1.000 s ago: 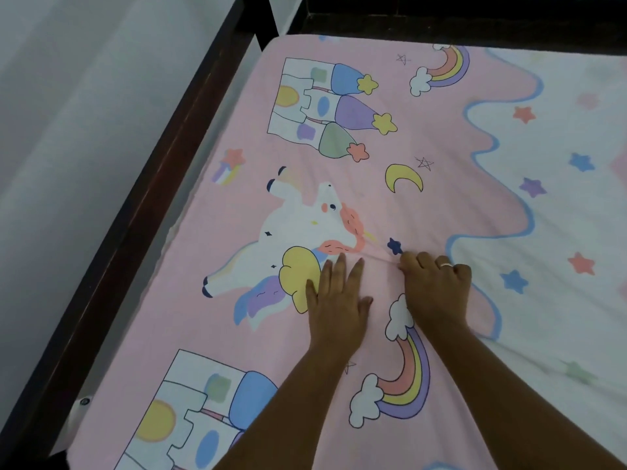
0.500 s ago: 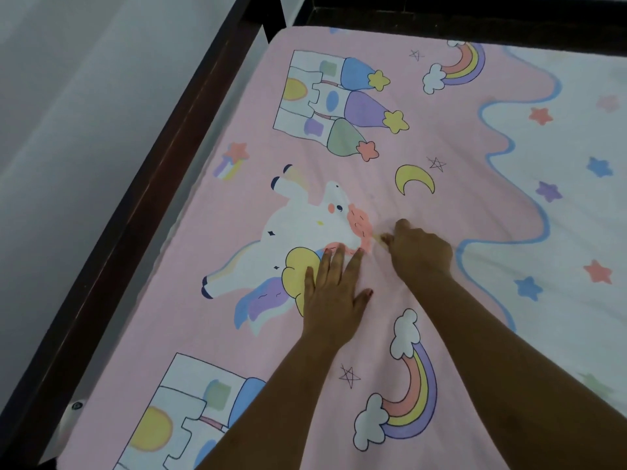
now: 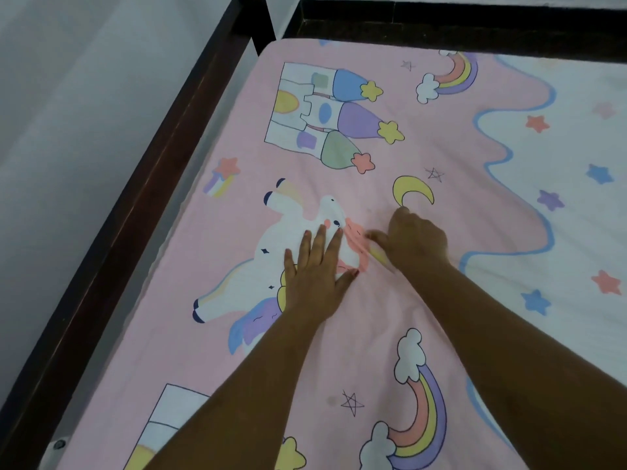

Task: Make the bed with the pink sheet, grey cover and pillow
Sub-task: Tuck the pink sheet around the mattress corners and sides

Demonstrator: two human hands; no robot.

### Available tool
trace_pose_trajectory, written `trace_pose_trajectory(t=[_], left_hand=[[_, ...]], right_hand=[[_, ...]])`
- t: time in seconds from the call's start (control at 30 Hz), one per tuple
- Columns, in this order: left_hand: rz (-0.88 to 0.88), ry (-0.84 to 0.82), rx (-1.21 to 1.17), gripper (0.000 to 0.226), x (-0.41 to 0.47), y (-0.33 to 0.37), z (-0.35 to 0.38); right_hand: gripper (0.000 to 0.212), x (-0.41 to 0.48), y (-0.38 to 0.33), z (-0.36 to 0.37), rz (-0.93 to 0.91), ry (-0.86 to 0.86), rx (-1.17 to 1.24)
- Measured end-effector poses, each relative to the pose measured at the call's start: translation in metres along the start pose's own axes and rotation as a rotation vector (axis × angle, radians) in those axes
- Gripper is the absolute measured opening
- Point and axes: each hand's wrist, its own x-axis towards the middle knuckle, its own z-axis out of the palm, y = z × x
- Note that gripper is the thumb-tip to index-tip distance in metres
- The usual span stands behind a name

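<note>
Our left hand [image 3: 315,276] presses flat, fingers straight, on the pink sheet [image 3: 451,184] over its printed unicorn [image 3: 281,239]. Just beside it, our right hand [image 3: 414,242] curls and seems to pinch a small fold of that sheet, which lies spread inside the dark bed frame [image 3: 146,198].

Likely a child's bedroom: dark bed frame [image 3: 149,198] around a unicorn-print pink sheet [image 3: 390,317].

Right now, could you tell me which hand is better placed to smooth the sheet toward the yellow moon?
Probably the right hand: it sits just below the moon, while the left hand lies flat on the unicorn, farther off.
</note>
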Motion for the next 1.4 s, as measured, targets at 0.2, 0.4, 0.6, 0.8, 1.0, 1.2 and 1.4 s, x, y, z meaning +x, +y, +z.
trace_pose_trajectory(t=[0.2,0.4,0.6,0.8,1.0,1.2,1.4], left_hand=[[-0.029,0.011,0.02,0.08,0.006,0.005,0.005],[-0.035,0.0,-0.002,0.087,0.014,0.008,0.0],[-0.017,0.115,-0.04,0.075,0.019,0.011,-0.001],[-0.009,0.089,-0.021,0.078,0.046,-0.001,-0.014],[-0.04,-0.004,-0.027,0.078,0.095,-0.006,-0.03],[-0.069,-0.101,0.005,0.084,0.131,-0.003,-0.042],[-0.08,-0.117,-0.031,0.087,0.152,-0.003,-0.043]], right_hand=[[0.024,0.011,-0.018,-0.001,-0.171,-0.171,-0.197],[0.028,0.017,-0.021,-0.001,-0.35,-0.14,-0.348],[0.027,0.038,0.005,-0.016,-0.409,0.028,-0.505],[0.024,0.05,0.006,-0.021,-0.324,-0.011,-0.268],[0.071,0.096,0.008,-0.046,0.022,0.077,-0.057],[0.029,0.123,-0.004,-0.042,-0.041,-0.051,-0.128],[0.03,0.125,-0.005,-0.037,-0.19,-0.002,-0.257]])
